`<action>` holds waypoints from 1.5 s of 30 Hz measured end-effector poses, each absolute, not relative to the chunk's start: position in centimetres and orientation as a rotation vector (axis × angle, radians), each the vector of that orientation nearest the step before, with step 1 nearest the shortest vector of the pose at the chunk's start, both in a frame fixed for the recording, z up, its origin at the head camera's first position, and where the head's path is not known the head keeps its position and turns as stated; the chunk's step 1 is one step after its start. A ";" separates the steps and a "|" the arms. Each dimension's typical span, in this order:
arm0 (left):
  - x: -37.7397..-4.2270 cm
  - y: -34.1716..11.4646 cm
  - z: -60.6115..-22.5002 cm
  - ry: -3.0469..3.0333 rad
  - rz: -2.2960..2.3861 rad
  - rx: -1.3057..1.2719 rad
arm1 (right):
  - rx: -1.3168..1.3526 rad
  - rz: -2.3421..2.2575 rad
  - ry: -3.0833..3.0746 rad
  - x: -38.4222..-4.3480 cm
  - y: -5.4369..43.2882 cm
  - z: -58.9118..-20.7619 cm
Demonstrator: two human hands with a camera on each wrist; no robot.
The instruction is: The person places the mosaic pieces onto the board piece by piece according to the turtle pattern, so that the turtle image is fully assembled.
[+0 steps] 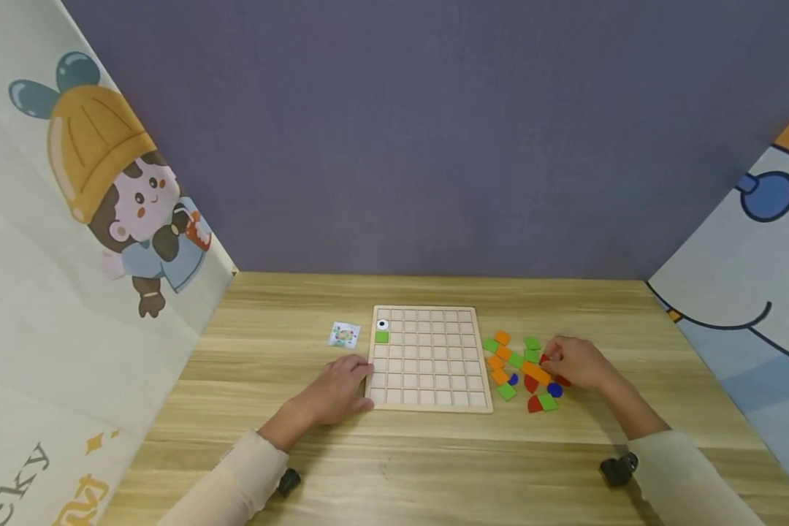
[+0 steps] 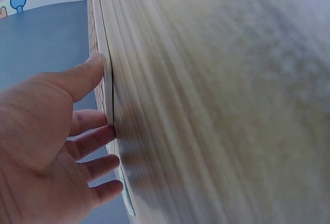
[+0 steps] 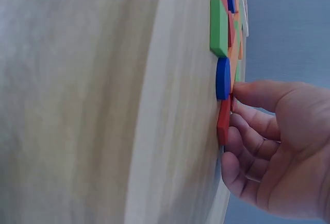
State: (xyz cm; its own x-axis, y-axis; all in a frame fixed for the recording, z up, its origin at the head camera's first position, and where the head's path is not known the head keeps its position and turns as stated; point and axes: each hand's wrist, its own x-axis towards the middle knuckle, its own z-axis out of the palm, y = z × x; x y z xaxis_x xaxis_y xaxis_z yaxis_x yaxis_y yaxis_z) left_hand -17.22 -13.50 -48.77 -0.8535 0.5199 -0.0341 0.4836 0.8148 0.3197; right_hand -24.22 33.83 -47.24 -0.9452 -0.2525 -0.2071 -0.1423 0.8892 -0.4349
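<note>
A wooden grid board (image 1: 434,358) lies on the table. In its left column sit a white disc with a black dot (image 1: 383,324) and, below it, a green square tile (image 1: 382,337). My left hand (image 1: 335,387) rests against the board's left edge, fingers spread; in the left wrist view the thumb and fingertips of that hand (image 2: 56,136) touch the rim. At the right, my right hand (image 1: 578,361) reaches into loose coloured pieces and pinches a small red piece (image 3: 232,102) between thumb and forefinger, mostly hidden by the fingers.
Orange tiles (image 1: 502,353), green tiles (image 1: 507,391), red rounded pieces (image 1: 535,404) and blue round pieces (image 1: 555,390) lie scattered right of the board. A printed card (image 1: 345,334) is at its left. A purple-grey panel (image 1: 434,146) stands behind the table.
</note>
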 end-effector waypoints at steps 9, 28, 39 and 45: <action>-17.3 -13.5 -48.7 2.861 0.486 0.786 | -0.290 -0.605 2.790 -24.4 33.6 -47.4; -17.5 -13.5 -48.8 2.854 0.470 0.771 | -0.294 -0.702 2.788 -24.8 33.8 -46.7; -17.3 -13.3 -48.2 2.858 0.475 0.773 | -0.412 -0.692 2.874 -26.0 31.5 -45.2; -17.1 -13.3 -48.0 2.853 0.470 0.769 | -0.450 -0.766 2.863 -26.8 29.0 -45.0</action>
